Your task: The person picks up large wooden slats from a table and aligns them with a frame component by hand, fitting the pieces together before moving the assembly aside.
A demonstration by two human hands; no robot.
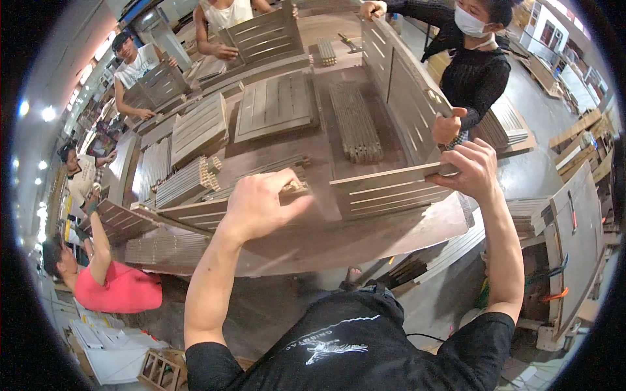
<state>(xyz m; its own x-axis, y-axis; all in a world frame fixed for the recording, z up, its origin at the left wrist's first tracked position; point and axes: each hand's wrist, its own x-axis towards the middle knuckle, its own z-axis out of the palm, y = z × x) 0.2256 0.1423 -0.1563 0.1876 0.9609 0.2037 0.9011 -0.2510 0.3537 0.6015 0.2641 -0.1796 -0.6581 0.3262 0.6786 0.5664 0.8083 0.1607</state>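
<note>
My right hand point(471, 168) grips the right end of a short slatted wooden panel point(385, 189) standing on edge. That end meets a long slatted panel point(407, 88), also on edge, which a co-worker in black holds with both hands. My left hand point(259, 202) hovers over the near side of the table, left of the short panel, its thumb and fingers apart and slightly blurred. It appears to hold nothing. Ends of wooden slats point(295, 187) show just behind it.
The brown table point(274, 257) bears a bundle of slats point(354, 124), stacked slatted panels point(277, 107) and a hammer point(350, 43). Several co-workers handle panels around it. More boards point(430, 254) lie below its right edge; clamps point(556, 294) hang at far right.
</note>
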